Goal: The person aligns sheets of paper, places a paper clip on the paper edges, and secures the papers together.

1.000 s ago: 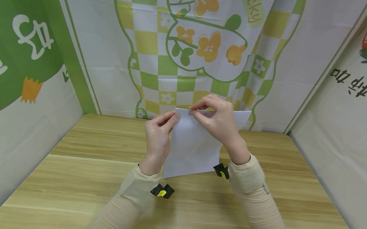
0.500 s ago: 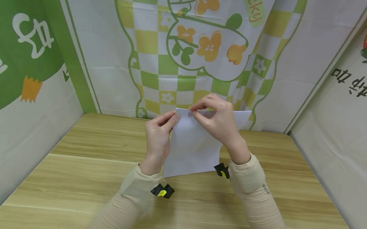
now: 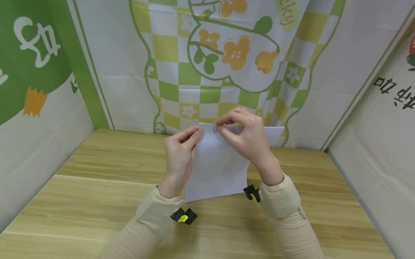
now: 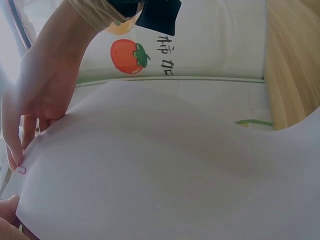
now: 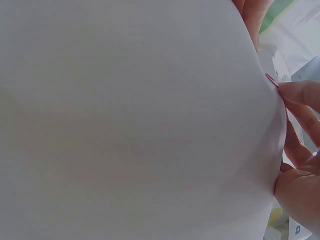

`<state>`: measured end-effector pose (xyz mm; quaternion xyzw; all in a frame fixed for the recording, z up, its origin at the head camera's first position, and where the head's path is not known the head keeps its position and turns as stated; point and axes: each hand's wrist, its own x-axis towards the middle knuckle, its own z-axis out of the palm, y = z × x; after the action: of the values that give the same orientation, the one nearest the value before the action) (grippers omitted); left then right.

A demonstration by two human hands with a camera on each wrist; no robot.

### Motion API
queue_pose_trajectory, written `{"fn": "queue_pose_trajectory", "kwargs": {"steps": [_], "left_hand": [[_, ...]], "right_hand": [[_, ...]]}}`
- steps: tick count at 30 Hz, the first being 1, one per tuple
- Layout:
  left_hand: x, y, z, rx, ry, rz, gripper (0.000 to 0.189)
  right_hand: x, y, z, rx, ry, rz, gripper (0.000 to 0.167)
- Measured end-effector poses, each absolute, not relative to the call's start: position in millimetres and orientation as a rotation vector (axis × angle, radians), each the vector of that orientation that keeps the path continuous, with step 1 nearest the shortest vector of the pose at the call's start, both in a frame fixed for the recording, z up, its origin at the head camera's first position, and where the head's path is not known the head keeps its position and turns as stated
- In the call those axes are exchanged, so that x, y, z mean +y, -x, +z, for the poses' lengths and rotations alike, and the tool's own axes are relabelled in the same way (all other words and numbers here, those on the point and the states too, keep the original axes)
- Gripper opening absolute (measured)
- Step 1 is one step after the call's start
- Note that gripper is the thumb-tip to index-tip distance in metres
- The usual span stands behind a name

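A sheet of white paper (image 3: 219, 166) is held up above the table, its top edge toward the back wall. My left hand (image 3: 179, 155) pinches the paper's top left corner between thumb and fingers. A small pinkish-red paper clip (image 3: 214, 129) straddles the top edge, a short way right of that corner. With thumb and fingertips my right hand (image 3: 245, 134) pinches the clip's upper end at the edge. In the right wrist view the paper fills most of the picture, and the clip's loop (image 5: 270, 78) lies on its face. How many sheets there are, I cannot tell.
Below the hands lies a wood-grain table (image 3: 108, 211). Printed cloth walls stand at its back (image 3: 182, 75), left (image 3: 30, 133) and right (image 3: 384, 130). Black camera mounts with yellow marks sit at the left wrist (image 3: 184, 216) and right wrist (image 3: 251, 192).
The paper clip's loop reaches slightly further down the paper than before. Both hands stay almost in place, still pinching the paper's corner and the clip.
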<state>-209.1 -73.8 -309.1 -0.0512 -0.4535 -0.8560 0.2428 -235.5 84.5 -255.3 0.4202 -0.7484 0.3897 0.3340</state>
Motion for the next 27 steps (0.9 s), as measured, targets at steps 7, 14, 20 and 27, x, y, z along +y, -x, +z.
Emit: {"fn": "queue_pose_trajectory", "kwargs": {"steps": [7,14,20,27], "left_hand": [[-75.2,208.7,-309.0,-1.259,0.165,-2.322,0.030],[-74.5,209.9,-308.7,-1.258,0.165,-2.335,0.029],[-74.0,209.7,-309.0,-1.249,0.169,-2.345,0.023],[-74.2,209.7,-308.8,-1.246,0.189,-2.339,0.022]], "right_hand": [[85.6,236.2,-257.1,-1.937,-1.099,0.979,0.006],[86.8,235.7,-255.9,-1.944,-1.093,0.969,0.006],[89.3,234.4,-254.9,-1.945,-1.080,0.953,0.004],[93.8,233.9,-255.2,-1.937,-1.053,0.944,0.005]]}}
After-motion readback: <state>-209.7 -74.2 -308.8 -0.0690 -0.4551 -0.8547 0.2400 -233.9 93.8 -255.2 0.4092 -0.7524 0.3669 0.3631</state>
